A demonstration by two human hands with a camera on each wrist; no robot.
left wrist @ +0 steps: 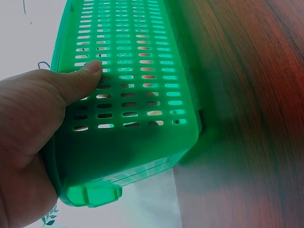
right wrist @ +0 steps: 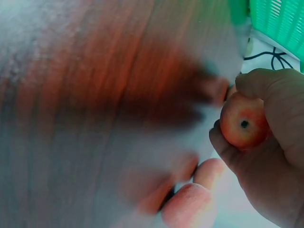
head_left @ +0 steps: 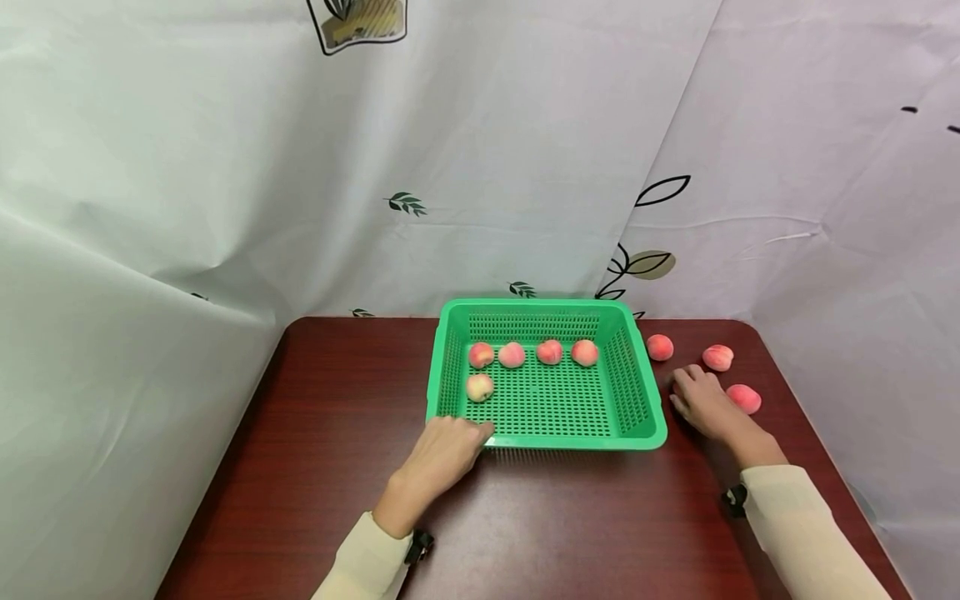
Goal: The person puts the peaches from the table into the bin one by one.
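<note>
Green plastic fills most of the scene: a slotted basket (head_left: pixel 637 392) sits on the dark wood table (head_left: pixel 315 467), and five peaches lie inside it, four in a row along the far side (head_left: pixel 549 352) and one alone nearer the front left (head_left: pixel 480 387).

Judging from how things lie, the step in hand looks like gathering loose fruit into the basket, with a good part done and the rest outstanding. Three more peaches show on the table to the basket's right in the head view (head_left: pixel 660 347) (head_left: pixel 717 357) (head_left: pixel 743 398).

The left hand (head_left: pixel 442 454) steadies the basket at its near left corner. In the left wrist view its thumb (left wrist: pixel 83 76) presses flat against the slotted wall, with the palm at the rim; the other fingers are out of sight there, so how far they wrap round I cannot tell.

The right hand (head_left: pixel 701 404) lies on the table just right of the basket, among the loose fruit. The right wrist view shows its fingers curled round a held peach (right wrist: pixel 243 124), clamped between thumb and fingertips, with two more peaches blurred just beside it.

The next move, as I judge it, calls for lifting that fruit clear over the right wall and setting it down in a bare patch of the floor, while the other hand keeps the basket from sliding.
</note>
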